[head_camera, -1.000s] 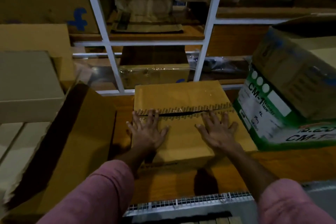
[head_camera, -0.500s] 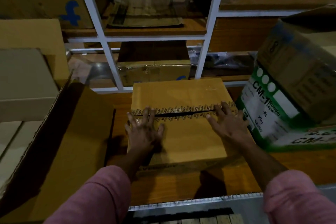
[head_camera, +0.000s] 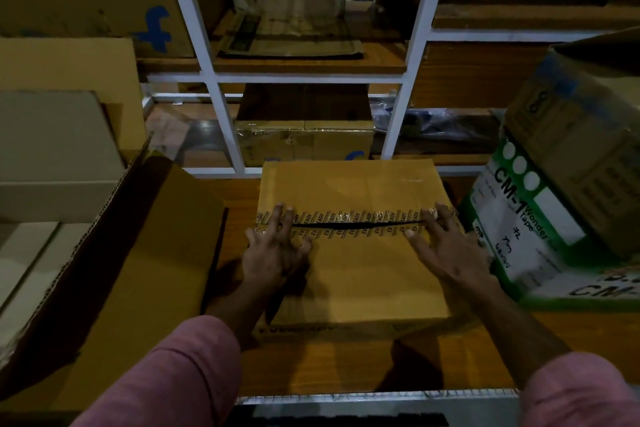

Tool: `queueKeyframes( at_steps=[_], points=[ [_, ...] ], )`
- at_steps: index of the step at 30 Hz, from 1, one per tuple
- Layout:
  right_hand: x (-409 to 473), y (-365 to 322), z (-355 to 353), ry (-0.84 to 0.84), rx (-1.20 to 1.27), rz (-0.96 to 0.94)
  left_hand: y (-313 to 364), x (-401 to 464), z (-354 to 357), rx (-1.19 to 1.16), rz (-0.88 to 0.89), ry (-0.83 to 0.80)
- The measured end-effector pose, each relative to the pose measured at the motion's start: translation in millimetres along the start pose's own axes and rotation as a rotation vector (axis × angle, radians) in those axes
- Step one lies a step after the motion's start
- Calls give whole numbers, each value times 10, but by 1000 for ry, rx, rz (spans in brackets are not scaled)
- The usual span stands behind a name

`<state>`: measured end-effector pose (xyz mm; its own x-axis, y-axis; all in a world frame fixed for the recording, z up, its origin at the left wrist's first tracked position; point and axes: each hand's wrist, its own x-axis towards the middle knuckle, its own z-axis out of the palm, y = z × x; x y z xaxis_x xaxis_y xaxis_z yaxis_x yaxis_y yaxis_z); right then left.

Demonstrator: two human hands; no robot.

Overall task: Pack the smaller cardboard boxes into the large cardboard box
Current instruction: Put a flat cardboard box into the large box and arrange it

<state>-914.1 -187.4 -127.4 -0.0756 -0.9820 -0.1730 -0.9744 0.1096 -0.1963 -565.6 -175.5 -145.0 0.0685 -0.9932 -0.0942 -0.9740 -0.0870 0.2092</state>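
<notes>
While the box [head_camera: 353, 253] lies flat, left hand [head_camera: 273, 253] and right hand [head_camera: 446, 253] press its top, fingers spread

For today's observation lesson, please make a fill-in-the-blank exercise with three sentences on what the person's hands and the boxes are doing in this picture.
1. Both hands lie flat on the ____ of the taped box.
2. The left hand and right hand touch a printed tape strip split by a dark ____.
3. The box with green print stands to the ____ of the taped box.

Missing words: top; gap; right

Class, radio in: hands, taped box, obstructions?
Left hand, right hand flat on taped box. Seam split. Green-and-white carton crowds right side.
</notes>
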Motion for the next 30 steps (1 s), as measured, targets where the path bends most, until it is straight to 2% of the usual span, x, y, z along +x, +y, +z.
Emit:
queueKeyframes(
  at_steps=[6,9,16,30],
  points=[
    [-113,-169,-38,-15,14,26,35,-183,-262,53,-35,-23],
    [-133,-270,-162,29,29,-5,-38,-140,-466,50,-66,-27],
    [-128,-610,-967,209,55,-48,0,-91,-1245,114,-59,206],
    [-529,-1147,-2386,422,120,-121,15,-176,-2871,119,11,485]
  ],
)
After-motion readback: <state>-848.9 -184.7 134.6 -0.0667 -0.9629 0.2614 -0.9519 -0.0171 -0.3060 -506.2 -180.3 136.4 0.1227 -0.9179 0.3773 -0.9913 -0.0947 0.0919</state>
